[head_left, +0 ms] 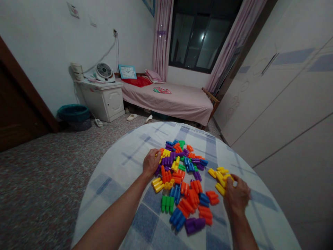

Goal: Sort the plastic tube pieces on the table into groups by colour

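Bullet-shaped plastic building blocks in several colours lie in a loose heap on the round table. My left hand [151,162] is at the heap's left edge, fingers closed around a small yellow piece that is mostly hidden; purple blocks [168,159] and a yellow block [166,152] lie beside it. My right hand [238,191] is apart from the heap on the right. Its thumb and fingers are closed on a yellow block [229,177] at the edge of a small group of yellow blocks [220,177]. Nearest to that group are orange blocks [212,197].
A blue-and-white checked cloth [114,173] covers the table. Beyond stand a bed [182,97], a white cabinet [111,104] with a fan [104,71], and a bin [74,116]. A white wardrobe [281,97] runs along the right side.
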A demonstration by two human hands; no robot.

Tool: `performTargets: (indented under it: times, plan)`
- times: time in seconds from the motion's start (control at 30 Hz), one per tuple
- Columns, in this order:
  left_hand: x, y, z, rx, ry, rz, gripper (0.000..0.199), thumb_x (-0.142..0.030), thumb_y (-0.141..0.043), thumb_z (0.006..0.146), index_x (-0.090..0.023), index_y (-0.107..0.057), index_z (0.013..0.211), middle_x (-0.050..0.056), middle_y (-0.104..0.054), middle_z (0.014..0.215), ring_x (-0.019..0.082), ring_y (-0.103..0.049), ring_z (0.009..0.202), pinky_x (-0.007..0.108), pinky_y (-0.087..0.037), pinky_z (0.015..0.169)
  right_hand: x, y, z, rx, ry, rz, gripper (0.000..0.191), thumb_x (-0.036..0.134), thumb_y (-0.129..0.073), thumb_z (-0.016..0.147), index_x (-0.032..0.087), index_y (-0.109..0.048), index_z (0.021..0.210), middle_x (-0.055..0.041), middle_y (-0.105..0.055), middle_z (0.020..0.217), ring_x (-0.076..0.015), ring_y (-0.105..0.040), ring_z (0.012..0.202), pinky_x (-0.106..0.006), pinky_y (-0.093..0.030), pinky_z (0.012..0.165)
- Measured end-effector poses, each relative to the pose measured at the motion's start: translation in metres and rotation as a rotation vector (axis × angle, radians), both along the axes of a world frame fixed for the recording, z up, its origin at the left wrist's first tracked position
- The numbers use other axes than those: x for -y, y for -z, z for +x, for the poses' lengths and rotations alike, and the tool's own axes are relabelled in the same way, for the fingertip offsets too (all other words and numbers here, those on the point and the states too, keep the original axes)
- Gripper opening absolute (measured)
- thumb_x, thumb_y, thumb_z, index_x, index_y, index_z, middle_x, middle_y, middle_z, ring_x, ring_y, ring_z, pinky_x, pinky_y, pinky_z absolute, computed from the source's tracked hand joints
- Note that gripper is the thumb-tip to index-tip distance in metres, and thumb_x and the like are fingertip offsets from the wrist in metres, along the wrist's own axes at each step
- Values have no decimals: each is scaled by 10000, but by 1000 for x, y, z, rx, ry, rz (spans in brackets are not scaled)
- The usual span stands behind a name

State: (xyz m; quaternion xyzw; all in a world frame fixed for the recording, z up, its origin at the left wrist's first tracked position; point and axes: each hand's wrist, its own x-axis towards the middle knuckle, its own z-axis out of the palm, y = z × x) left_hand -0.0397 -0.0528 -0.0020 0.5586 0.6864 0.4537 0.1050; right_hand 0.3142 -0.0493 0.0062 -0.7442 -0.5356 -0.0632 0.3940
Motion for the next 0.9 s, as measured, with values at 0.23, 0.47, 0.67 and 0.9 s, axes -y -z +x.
performTargets:
  times: [0.23,0.47,0.67,0.9]
  plan:
    - [-3,6,2,-46,27,54,322,-328,-445,874,-183,-592,1121,88,-587,1198,220,-516,1152,375,-398,1007,-6,15,6,-145,-65,-26,455,441,-329,818,137,-595,1027,-141,-549,1025,-281,-470,1012,-417,-368,874]
    - [-2,3,3,-53,200,23,338,-328,-468,865,-177,-586,1143,83,-600,1200,212,-545,1121,377,-413,1001,-5,14,3,-147,-96,-13,420,448,-315,840,167,-583,998,-122,-551,1020,-279,-466,1039,-409,-368,877]
    - [0,0,11,21,344,93,287,-307,-544,814,-191,-623,1065,71,-609,1172,199,-545,1109,367,-417,995,-8,18,5,-113,-116,-2,405,439,-311,848,168,-581,981,-131,-562,1010,-280,-467,1020,-412,-369,880]
    - [3,-3,14,132,406,88,314,-304,-538,817,-180,-602,1097,72,-618,1121,190,-562,1066,344,-429,966,-6,7,-10,-17,-108,151,412,427,-368,831,140,-571,1046,-143,-549,1081,-287,-468,1051,-472,-349,938]
